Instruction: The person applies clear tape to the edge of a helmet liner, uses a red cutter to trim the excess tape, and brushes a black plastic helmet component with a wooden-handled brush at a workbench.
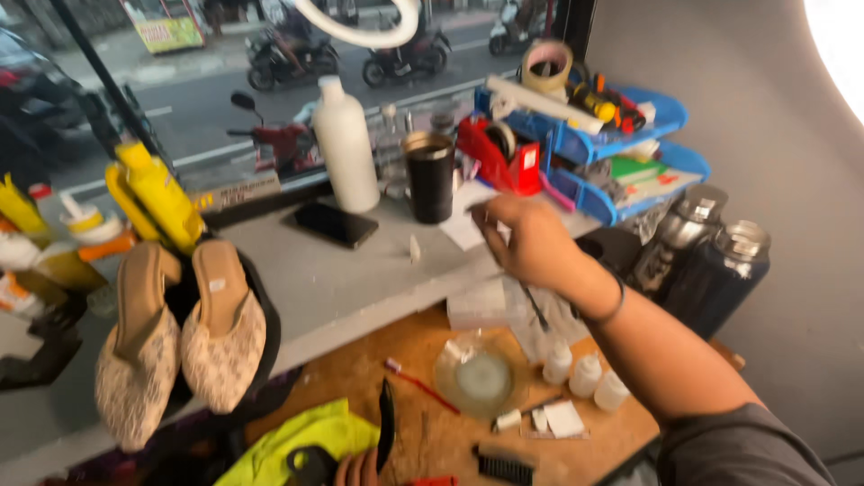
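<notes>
White paper sheet point(463, 225), flat on the grey shelf point(342, 288), pinched by right hand point(531, 243) fingers point(481, 216).

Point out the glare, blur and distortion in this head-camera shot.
Head view: a bright lamp blows out the top right corner; the reaching right hand is smeared with motion blur; the tall white plastic bottle leans from wide-angle distortion; the left hand is cropped at the bottom edge.
</notes>
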